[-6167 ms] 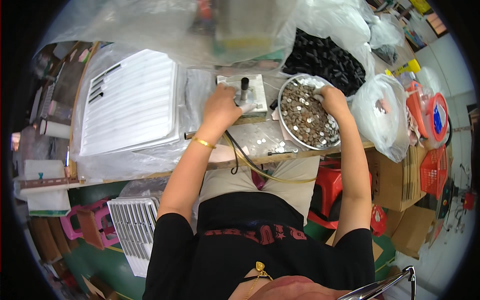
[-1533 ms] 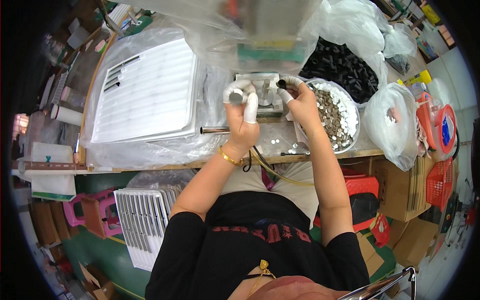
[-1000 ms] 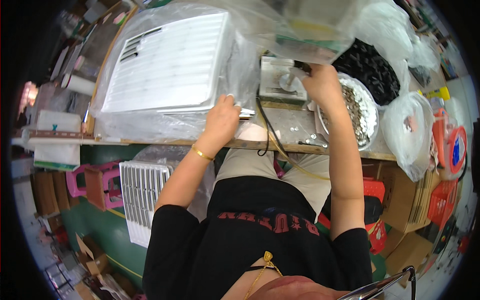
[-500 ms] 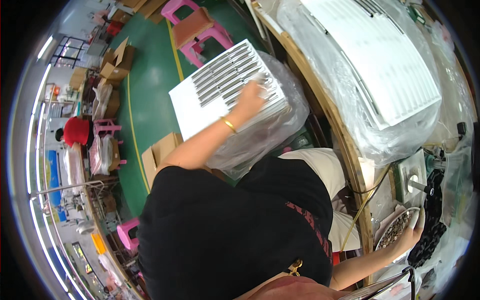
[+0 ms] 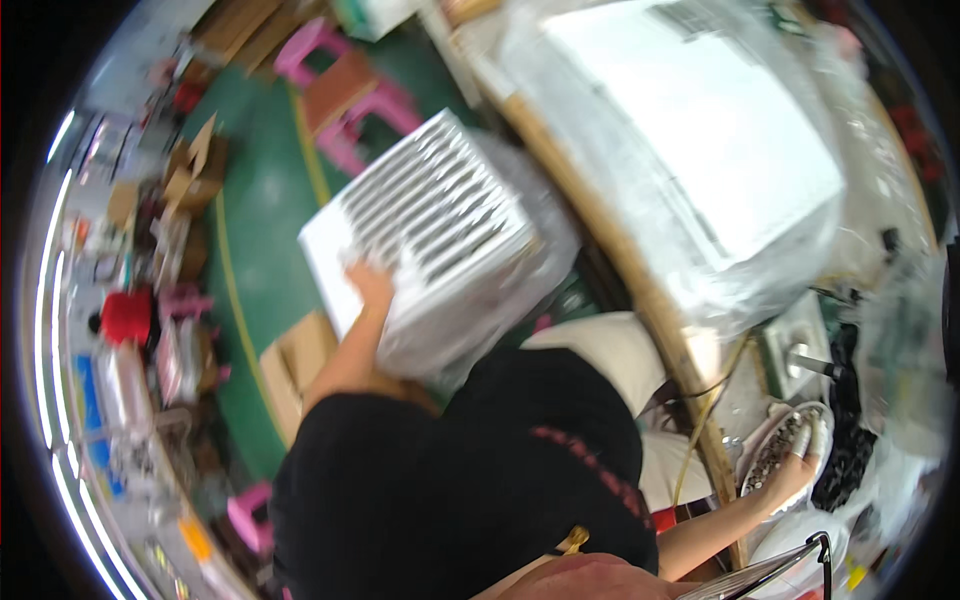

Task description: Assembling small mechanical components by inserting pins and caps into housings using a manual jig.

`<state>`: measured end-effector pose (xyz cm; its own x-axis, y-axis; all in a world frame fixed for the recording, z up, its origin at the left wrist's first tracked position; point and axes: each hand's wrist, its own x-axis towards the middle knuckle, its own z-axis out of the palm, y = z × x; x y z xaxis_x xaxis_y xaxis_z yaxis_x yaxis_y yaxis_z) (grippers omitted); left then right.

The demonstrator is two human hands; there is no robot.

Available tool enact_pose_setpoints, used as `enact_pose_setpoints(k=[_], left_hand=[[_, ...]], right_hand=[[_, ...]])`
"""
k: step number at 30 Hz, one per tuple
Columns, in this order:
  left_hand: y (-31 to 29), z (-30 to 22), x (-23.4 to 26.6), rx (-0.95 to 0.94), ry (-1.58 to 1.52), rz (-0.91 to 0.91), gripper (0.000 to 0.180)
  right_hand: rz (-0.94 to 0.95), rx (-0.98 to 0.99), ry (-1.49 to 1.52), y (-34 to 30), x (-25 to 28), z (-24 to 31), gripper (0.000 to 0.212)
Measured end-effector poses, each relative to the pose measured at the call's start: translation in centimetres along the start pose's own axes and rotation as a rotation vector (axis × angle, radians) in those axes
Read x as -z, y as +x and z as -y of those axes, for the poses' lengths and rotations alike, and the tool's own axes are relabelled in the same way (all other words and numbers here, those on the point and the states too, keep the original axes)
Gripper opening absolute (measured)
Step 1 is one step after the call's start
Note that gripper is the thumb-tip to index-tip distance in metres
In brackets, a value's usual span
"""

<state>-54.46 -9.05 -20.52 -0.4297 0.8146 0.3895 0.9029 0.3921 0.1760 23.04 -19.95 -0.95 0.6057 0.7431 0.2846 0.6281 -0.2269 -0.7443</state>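
My left hand (image 5: 374, 282) is over the white left part of a tray (image 5: 325, 245) that holds rows of shiny silver strips (image 5: 430, 195). Motion smears its fingers, so I cannot tell whether they hold anything. The tray tops a stack wrapped in clear plastic film (image 5: 440, 340), left of the workbench. On the far right, my right hand (image 5: 795, 472) reaches into a round white bowl (image 5: 826, 420) of small metallic pieces (image 5: 768, 455). Its white-covered fingertips are stretched out and slightly apart over the pieces, with nothing visible between them.
A wooden-edged bench (image 5: 590, 210) carries white panels (image 5: 720, 150) on plastic film. Beside the bowl stand a small device with a rod (image 5: 805, 362) and a black bundle (image 5: 845, 470). Pink stools (image 5: 375, 110), an open carton (image 5: 298, 362) and a person in red (image 5: 127, 317) are on the left.
My left hand has moved from the strips at the tray's right side to its white left part. My right fingers have moved from the bowl's rim down into it. The whole view has shifted.
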Motion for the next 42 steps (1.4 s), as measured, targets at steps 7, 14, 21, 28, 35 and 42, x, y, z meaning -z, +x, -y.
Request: enact_pose_setpoints(k=[7, 14, 21, 28, 35, 42], left_hand=[[1.7, -5.9, 4.1, -0.072, -0.092, 0.0, 0.057], [18.7, -37.2, 7.5, -0.832, -0.71, -0.037, 0.047], [32.0, -62.2, 0.2, -1.349, -0.135, 0.12, 0.04], [31.1, -65.5, 2.7, -1.301, 0.341, 0.259, 0.043], [33.5, -64.9, -2.7, -1.406, -0.044, 0.281, 0.037], [32.6, -61.4, -0.1, -1.379, -0.201, 0.07, 0.022]], right_hand=[[-0.074, -0.309, 0.275, -2.0, -1.1, 2.1, 0.027], [-0.105, -0.347, 0.264, -2.3, -0.4, 2.5, 0.027], [-0.162, -0.345, 0.153, -3.7, 0.5, 2.7, 0.025], [-0.272, -0.38, -0.269, -0.2, 2.4, 0.8, 0.024], [-0.312, -0.069, -0.487, 7.6, 4.7, -6.0, 0.019], [-0.255, -0.015, -0.91, 11.9, 1.9, -6.8, 0.013]])
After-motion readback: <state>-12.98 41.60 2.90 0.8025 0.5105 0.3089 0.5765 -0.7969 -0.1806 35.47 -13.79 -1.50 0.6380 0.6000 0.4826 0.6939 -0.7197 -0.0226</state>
